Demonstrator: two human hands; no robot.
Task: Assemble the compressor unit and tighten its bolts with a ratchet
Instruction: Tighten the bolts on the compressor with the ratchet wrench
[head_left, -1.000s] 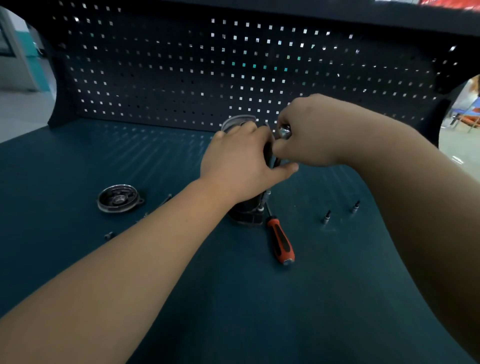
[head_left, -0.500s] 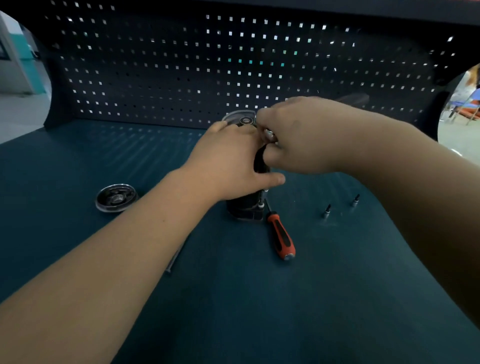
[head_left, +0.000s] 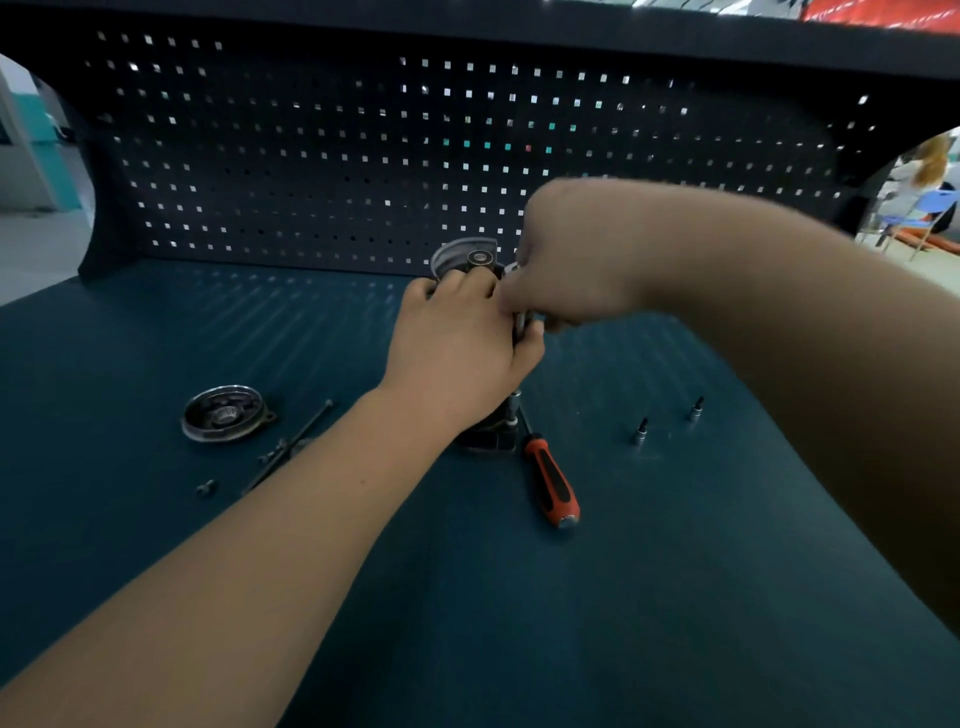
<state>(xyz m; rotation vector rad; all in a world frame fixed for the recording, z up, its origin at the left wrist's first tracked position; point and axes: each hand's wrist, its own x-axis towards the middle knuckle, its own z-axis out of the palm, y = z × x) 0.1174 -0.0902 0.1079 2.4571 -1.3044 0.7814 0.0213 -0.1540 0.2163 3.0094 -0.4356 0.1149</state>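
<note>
The compressor (head_left: 465, 255) stands upright mid-counter (head_left: 675, 597), close to the pegboard (head_left: 311, 156) at the far edge. The left hand (head_left: 457, 348) wraps round its body, fingers curled over the top rim. The right hand (head_left: 571, 260) is curled at the compressor's top right, touching the left hand and pinching a small metal part (head_left: 521, 323); what that part is cannot be told. An orange-handled tool (head_left: 550, 480) lies by the base, on its near side. To the left lie a round cover (head_left: 226, 413), long bolts (head_left: 298, 439) and a small fastener (head_left: 206, 487). To the right stand two bits (head_left: 641, 431).
</note>
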